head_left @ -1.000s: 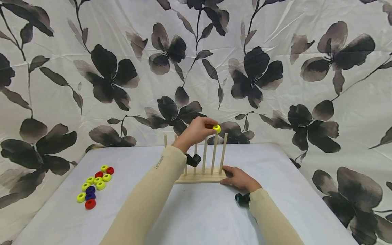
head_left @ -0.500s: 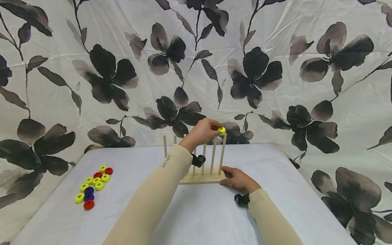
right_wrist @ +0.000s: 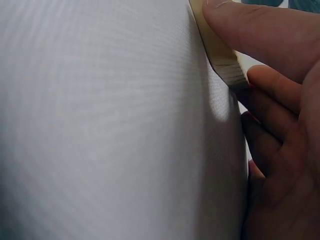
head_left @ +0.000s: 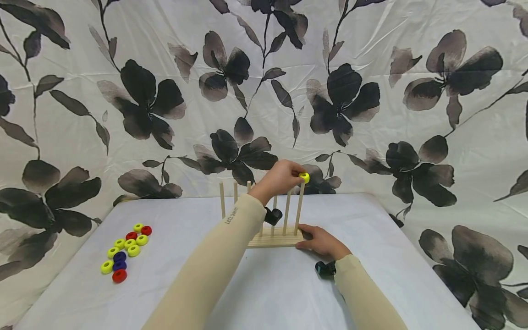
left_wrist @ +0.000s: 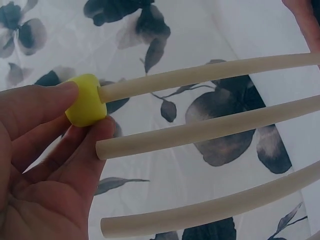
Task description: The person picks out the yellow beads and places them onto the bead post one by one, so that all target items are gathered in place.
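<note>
A yellow ring point(head_left: 304, 177) is pinched between thumb and fingers of my left hand point(head_left: 281, 176), right at the top of the rightmost peg point(head_left: 299, 206). In the left wrist view the peg's tip meets the hole of the yellow ring point(left_wrist: 87, 101), and more bare pegs point(left_wrist: 200, 128) stand alongside. The wooden base point(head_left: 274, 240) carries a row of several upright pegs; my left forearm hides part of it. My right hand point(head_left: 323, 241) grips the base's right end, its thumb along the front edge of the wood point(right_wrist: 220, 55) in the right wrist view.
On the left of the white table point(head_left: 173, 284) lies a loose group of rings: several yellow ones point(head_left: 130, 244), red ones point(head_left: 119, 276) and two dark blue ones point(head_left: 119, 261). A floral cloth point(head_left: 255, 91) hangs behind the table.
My left hand has moved right with the yellow ring, from above the second peg from the right to the tip of the rightmost one. My right hand has stayed on the base.
</note>
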Demonstrator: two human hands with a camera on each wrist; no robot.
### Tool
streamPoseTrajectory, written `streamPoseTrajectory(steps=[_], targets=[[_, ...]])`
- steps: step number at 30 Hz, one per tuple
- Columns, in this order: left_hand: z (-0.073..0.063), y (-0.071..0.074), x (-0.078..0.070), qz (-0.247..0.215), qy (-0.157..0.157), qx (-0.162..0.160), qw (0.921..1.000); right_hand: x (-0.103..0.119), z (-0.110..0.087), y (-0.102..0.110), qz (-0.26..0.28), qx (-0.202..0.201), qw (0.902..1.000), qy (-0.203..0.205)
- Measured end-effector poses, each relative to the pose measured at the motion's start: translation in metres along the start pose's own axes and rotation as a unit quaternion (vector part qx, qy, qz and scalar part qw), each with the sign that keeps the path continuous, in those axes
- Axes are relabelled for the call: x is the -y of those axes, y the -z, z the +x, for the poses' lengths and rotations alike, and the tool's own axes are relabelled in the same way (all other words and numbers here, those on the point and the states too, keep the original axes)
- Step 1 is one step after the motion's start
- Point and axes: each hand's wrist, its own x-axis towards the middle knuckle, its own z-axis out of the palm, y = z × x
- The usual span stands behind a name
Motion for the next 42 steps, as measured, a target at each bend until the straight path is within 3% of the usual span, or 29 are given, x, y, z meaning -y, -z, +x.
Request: streamPoseTrajectory(steps=[8, 25, 35, 42], targets=[[0.0, -0.002, -0.004, 0.04, -0.011, -0.005, 0.9991, 0.001, -0.002, 0.002, -0.017, -0.002, 0.9998, -0.012], [-0.002, -0.004, -0.003, 0.063, -0.02, -0.012, 0.9977, -0.003, 0.0, -0.001, -0.018, -0.002, 0.9998, -0.007], [-0.012, 0.003, -0.002, 0.03, -0.018, -0.023, 0.9991, -0.002, 0.001, 0.0, -0.023, -0.002, 0.9997, -0.003], [-0.025, 0.014, 0.007, 0.008, -0.013, -0.048, 0.9987, -0.002, 0.002, 0.001, -0.018, -0.008, 0.9998, 0.003]])
